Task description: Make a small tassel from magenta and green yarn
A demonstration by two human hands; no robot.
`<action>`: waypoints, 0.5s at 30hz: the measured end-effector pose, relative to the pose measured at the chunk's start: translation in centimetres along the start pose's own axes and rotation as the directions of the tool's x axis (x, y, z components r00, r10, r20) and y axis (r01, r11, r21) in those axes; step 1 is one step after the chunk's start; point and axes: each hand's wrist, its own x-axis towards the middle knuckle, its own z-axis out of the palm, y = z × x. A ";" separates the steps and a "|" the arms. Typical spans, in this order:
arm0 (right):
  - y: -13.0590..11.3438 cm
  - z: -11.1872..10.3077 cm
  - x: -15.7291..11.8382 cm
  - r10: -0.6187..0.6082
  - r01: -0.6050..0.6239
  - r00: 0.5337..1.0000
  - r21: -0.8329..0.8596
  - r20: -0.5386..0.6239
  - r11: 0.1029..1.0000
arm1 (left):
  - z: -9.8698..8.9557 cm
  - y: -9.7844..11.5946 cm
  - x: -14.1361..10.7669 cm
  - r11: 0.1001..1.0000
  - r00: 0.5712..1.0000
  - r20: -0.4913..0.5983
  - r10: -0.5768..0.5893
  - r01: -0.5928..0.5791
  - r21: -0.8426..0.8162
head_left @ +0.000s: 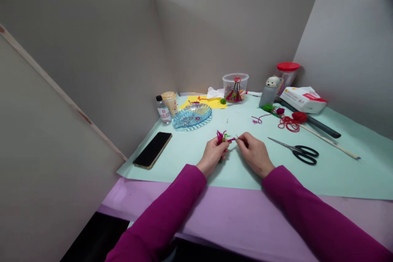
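Left hand [212,153] grips fuzzy magenta-and-green yarn bundle [220,136]; right hand [254,152] pinches beside it

The left is curled closed around the bundle, just above the counter [184,155] with its pale green covering, loose ends poking up past the thumb. The right is drawn into a tight pinch on a thin, dark, needle-like sliver [236,136], too small to identify surely. A thin magenta strand [231,139] spans the gap between them. The step looks like fine work on that strand; the next move seems to call for a firm left hold, light tension and small, careful right-hand guidance.
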 end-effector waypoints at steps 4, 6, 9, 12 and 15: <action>-0.4 -0.2 -0.1 -0.059 0.058 0.998 -0.069 -0.011 0.996 | -0.1 0.0 0.0 1.000 1.000 -0.010 -0.004 0.003 -0.019; -0.3 -0.3 -0.1 0.017 -0.017 1.000 -0.045 -0.001 0.999 | -0.2 -0.1 0.1 1.000 1.000 -0.019 -0.006 0.006 -0.026; -0.2 -0.3 -0.1 0.089 -0.090 0.995 -0.013 -0.046 0.996 | -0.3 -0.3 0.2 1.000 0.999 -0.034 -0.008 0.007 -0.030; -0.4 -0.2 -0.3 0.036 -0.035 0.999 0.031 -0.037 0.999 | -0.2 -0.4 0.3 0.999 0.999 -0.039 0.006 -0.007 -0.035; -0.6 0.2 -0.6 -0.029 0.028 0.999 0.020 0.032 0.999 | -0.1 -0.5 0.4 0.999 0.999 -0.032 0.031 -0.032 -0.027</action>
